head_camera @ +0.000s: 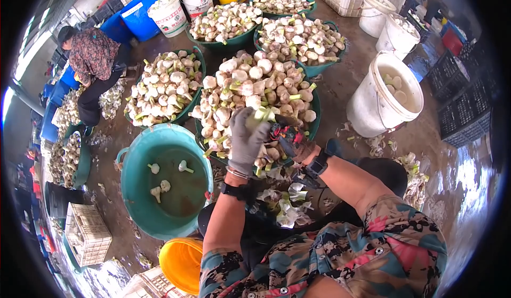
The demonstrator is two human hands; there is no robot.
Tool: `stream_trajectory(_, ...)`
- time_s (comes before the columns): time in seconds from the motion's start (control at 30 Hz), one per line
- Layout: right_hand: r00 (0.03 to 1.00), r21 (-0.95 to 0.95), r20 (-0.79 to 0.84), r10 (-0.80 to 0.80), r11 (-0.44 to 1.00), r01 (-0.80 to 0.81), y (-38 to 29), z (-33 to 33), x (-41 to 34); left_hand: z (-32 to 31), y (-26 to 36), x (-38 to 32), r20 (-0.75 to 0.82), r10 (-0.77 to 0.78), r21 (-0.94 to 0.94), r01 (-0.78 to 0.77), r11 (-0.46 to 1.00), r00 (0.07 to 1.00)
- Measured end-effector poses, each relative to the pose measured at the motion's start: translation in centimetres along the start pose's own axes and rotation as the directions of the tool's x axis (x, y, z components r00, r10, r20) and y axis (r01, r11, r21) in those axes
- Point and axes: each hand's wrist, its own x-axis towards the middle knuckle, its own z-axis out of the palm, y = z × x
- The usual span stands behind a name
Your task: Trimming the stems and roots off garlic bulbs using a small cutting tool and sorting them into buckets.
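Observation:
My left hand [248,138], in a grey knit glove, is closed around a garlic bulb [258,118] whose pale green stem end shows at the fingertips. Close to its right, my right hand [293,140] wears a dark glove with red patches, its fingers curled around a dark tool that is mostly hidden; its kind cannot be told. Both hands are above a large green tub heaped with untrimmed garlic bulbs [255,74]. To the left stands a teal plastic tub [165,128] with several pale bulbs [185,167] on its bottom. Loose garlic skins [289,210] lie below my hands.
More heaped garlic tubs [169,86] stand ahead. White buckets [385,94] and black crates [465,116] are at right. A yellow bucket [181,264] and a plastic crate [88,234] stand at lower left. Another person [96,64] sits at upper left. The floor looks wet.

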Motion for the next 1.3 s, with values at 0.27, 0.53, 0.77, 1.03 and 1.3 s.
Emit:
stream_trajectory(0.27, 0.931, -0.008, 0.271, 0.245, 0.968, -0.252, 13.7, -10.6, -0.1, 0.4, 1.9, -0.3, 0.449, -0.369, -0.619, 0.581, 0.529, 0.814)
stream_trajectory(0.53, 0.911, -0.528, 0.328, 0.249, 0.848, -0.041, 9.4, -1.8, -6.8, -0.4, 3.3, -0.1, 0.396, -0.317, -0.673, 0.507, 0.538, 0.862)
stream_trajectory(0.77, 0.607, -0.653, 0.502, 0.616, 0.73, -0.2, 5.6, -2.6, -2.5, 0.3, 2.1, 0.2, 0.436, -0.467, -0.82, 0.553, 0.145, 0.769)
stream_trajectory(1.03, 0.999, 0.225, 0.04, 0.012, 0.974, -0.02, -3.5, -3.7, 2.1, 0.4, 1.3, 0.1, 0.359, -0.334, -0.544, 0.486, 0.685, 0.872)
stream_trajectory(1.3, 0.965, 0.001, 0.24, 0.102, 0.994, -0.106, -2.3, -6.6, 3.5, 1.2, 2.1, -0.3, 0.345, -0.317, -0.577, 0.466, 0.671, 0.883)
